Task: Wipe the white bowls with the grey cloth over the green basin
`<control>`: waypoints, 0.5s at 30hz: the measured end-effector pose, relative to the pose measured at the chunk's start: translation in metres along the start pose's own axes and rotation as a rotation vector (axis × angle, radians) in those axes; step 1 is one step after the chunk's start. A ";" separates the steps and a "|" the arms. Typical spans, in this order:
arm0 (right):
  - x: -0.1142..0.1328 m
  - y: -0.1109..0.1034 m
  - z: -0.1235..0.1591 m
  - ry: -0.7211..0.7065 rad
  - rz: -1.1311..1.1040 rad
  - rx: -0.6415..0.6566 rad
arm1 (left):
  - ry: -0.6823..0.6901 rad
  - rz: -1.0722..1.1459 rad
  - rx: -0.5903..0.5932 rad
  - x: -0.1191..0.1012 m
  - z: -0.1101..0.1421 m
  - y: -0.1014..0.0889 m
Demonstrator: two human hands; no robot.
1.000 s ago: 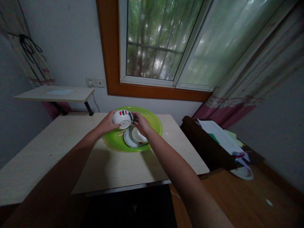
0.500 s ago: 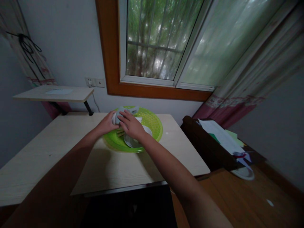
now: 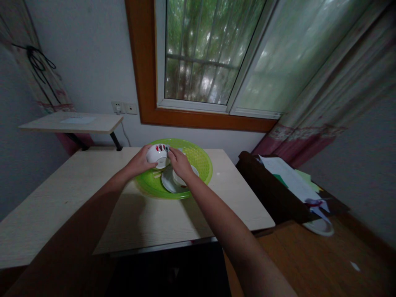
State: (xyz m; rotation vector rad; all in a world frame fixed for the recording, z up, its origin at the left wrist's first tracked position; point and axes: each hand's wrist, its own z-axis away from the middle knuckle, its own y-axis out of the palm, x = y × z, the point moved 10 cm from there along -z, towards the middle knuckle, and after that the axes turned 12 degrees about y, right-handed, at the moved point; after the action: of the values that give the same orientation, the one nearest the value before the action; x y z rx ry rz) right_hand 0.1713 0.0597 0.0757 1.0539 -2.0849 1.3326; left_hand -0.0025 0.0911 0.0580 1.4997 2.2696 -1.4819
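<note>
Left hand, head view: hand closed on the left side of the white bowl, thumb along the near side, fingers at the far side.
Left arm, head view: forearm runs from the lower left corner up and inward, reaching over the table.
Right hand, head view: hand at the right side of the same bowl, back of the hand uppermost, fingers bent toward the bowl wall; whether they grip anything cannot be told.
Right arm, head view: forearm runs from the lower right up and to the left, passing above the near right part of the green basket.
Held bowl: raised above the left part of the basket; tilted, base toward the camera, red and dark print at the top of the visible wall.
Basket contents: second bowl beside the right forearm, partly hidden by it; plate beneath that bowl; pale sticks left of the plate.
Basket position: on the table, near the wall below the window.
Table, left rear: raised shelf on dark legs.
</note>
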 end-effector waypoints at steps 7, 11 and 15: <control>0.036 0.009 0.017 -0.254 0.140 0.020 | 0.035 -0.021 0.006 -0.002 -0.001 0.001; 0.062 0.025 0.034 -0.463 0.268 0.090 | 0.115 0.004 0.012 -0.012 -0.002 0.002; 0.061 0.024 0.032 -0.438 0.278 0.065 | 0.129 0.021 0.005 -0.014 -0.003 0.002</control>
State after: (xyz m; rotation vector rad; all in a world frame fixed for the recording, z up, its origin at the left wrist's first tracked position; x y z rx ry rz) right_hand 0.1162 0.0146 0.0917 1.2040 -2.6039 1.4013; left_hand 0.0078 0.0837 0.0657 1.6611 2.3123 -1.4268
